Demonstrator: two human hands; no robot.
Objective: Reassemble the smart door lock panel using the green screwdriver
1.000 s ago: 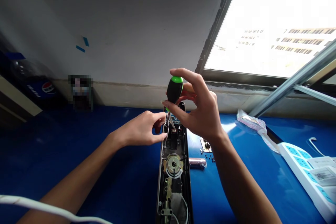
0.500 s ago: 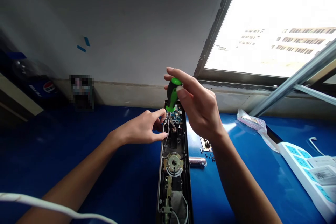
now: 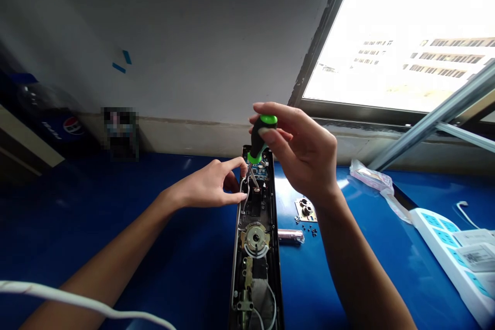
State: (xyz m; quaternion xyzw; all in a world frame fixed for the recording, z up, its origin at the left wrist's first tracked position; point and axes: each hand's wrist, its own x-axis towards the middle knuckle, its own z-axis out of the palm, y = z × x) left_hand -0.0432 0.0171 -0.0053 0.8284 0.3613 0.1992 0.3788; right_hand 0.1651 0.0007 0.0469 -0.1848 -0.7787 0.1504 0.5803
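Right hand [image 3: 299,152] | gripping screwdriver [image 3: 260,134] | tip over circuit board [image 3: 260,170] | left hand [image 3: 207,185] half-open beside wire [image 3: 242,188]

lock body [image 3: 255,263] cut off at the bottom edge, object by the wall [image 3: 120,133] pixelated

A black and green screwdriver [image 3: 262,136] tilts in the right hand [image 3: 305,152], tip down at the small board [image 3: 258,169] of an open door lock [image 3: 255,237] lying long ways on the blue surface [image 3: 154,268]. The left hand [image 3: 211,184] is just beside a white wire [image 3: 242,184].
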